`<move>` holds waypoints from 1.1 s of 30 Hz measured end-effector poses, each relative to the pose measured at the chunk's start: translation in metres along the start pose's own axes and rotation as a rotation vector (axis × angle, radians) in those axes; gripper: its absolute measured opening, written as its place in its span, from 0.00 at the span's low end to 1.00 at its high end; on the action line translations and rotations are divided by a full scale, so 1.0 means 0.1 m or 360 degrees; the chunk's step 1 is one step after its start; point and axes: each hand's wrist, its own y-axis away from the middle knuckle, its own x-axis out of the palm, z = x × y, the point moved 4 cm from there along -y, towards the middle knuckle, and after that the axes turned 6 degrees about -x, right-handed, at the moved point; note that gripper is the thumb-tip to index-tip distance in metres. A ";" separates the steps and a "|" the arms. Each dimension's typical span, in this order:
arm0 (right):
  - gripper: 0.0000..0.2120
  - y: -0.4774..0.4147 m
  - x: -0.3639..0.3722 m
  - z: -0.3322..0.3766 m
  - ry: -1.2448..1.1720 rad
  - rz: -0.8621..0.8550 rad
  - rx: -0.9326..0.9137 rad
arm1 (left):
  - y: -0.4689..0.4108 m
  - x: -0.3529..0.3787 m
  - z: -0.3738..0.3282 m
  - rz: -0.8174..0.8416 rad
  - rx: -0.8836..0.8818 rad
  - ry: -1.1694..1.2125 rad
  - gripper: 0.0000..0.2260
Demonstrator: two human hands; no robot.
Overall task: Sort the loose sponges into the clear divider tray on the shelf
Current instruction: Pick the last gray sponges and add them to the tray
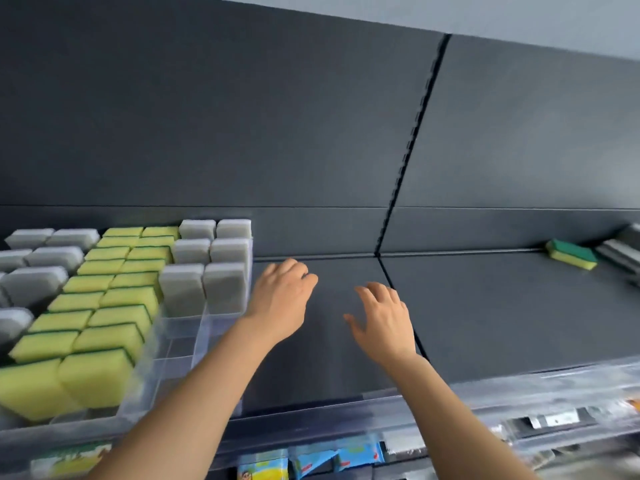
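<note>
The clear divider tray stands on the left of the dark shelf. Its lanes hold rows of upright yellow-and-green sponges flanked by grey sponges; the front of the right lanes shows bare plastic. My left hand hovers just right of the tray's right wall, fingers loosely curled, holding nothing. My right hand is beside it over the bare shelf, fingers spread and empty. One loose yellow-and-green sponge lies flat at the far right back of the shelf, well away from both hands.
The dark shelf has a clear front lip and a dark back panel. Grey objects sit at the far right edge behind the loose sponge. Packaged goods show on the shelf below.
</note>
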 end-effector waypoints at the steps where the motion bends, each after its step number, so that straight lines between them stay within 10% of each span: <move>1: 0.25 0.07 -0.03 -0.15 0.0025 0.0017 0.0041 | -0.04 0.04 -0.12 0.0023 0.0019 -0.0003 0.13; 33: 0.27 1.49 -1.24 -4.43 0.0115 -0.0001 0.0762 | -1.49 0.40 -4.66 0.0106 0.0514 0.0400 0.15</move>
